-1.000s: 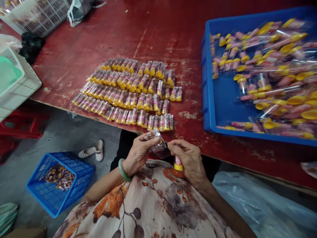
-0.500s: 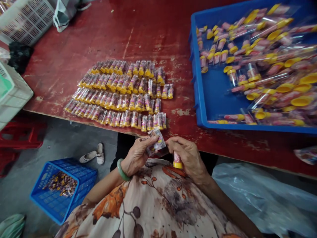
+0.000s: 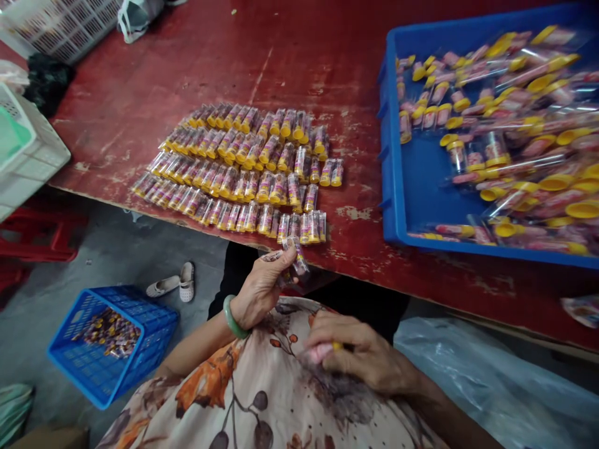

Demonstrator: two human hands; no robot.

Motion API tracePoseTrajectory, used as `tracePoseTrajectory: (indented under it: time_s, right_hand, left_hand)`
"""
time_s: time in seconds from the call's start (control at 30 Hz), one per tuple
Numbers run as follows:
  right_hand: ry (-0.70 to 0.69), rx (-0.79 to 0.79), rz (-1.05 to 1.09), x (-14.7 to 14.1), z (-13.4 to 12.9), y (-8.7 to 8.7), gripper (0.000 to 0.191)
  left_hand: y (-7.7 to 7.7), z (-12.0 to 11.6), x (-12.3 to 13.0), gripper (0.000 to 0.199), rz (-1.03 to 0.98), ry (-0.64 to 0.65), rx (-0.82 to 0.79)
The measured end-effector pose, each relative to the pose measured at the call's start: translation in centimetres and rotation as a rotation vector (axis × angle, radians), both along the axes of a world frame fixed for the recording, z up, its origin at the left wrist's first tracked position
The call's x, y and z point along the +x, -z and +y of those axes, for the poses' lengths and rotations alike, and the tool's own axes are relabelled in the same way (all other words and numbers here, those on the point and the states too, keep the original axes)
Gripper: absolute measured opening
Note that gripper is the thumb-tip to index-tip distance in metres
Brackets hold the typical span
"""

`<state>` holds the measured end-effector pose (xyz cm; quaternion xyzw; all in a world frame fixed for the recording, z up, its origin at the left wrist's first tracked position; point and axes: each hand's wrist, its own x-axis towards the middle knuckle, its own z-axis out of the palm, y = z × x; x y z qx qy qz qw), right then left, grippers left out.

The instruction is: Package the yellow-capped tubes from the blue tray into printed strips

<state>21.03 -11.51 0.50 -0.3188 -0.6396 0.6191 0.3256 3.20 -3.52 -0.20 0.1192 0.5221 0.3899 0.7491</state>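
My left hand (image 3: 260, 288), with a green bangle at the wrist, pinches some small clear printed plastic sleeves (image 3: 296, 257) in front of the table edge. My right hand (image 3: 362, 352) is closed round a small pink tube with a yellow cap (image 3: 322, 353), low over my floral shirt. The tube is blurred and partly hidden by the fingers. Beyond my left hand, several rows of wrapped yellow-capped tubes (image 3: 229, 178) lie side by side on the red table (image 3: 322, 56).
A blue tray (image 3: 390, 156) of loose pink tubes stands at right. White crates (image 3: 35, 146) are at left. On the floor are a blue basket (image 3: 154, 321) of small tubes, a pair of white clogs (image 3: 186, 282) and clear plastic sheeting (image 3: 449, 368).
My right hand has drawn down and away from the sleeves with the tube, which has turned from upright to lying sideways. My left hand keeps the sleeves. The view has shifted slightly.
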Motion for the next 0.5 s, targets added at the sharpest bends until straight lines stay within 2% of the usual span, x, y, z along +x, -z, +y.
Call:
tracePoseTrajectory:
  time_s: [0.13, 0.2, 0.27, 0.33, 0.5]
  right_hand:
    - [0.520, 0.375, -0.162, -0.7, 1.0, 0.5, 0.020]
    - [0.655, 0.586, -0.270, -1.1, 1.4, 1.1, 0.026]
    - [0.717, 0.741, -0.337, -1.6, 1.8, 1.7, 0.033]
    - [0.746, 0.831, -0.372, -2.1, 1.9, 2.1, 0.037]
    - [0.800, 0.918, -0.443, -2.4, 1.9, 2.1, 0.040]
  left_hand:
    - [0.0, -0.4, 0.0, 0.040, -0.054, -0.004, -0.011]
    - [-0.1, -0.5, 0.1, 0.039, -0.085, -0.002, -0.007]
    - [-0.4, -0.6, 0.1, 0.038, -0.101, -0.018, -0.017]
    - [-0.7, -0.6, 0.1, 0.038, -0.095, -0.040, -0.040]
    - [-1.1, -0.3, 0.1, 0.040, -0.090, -0.070, -0.078]
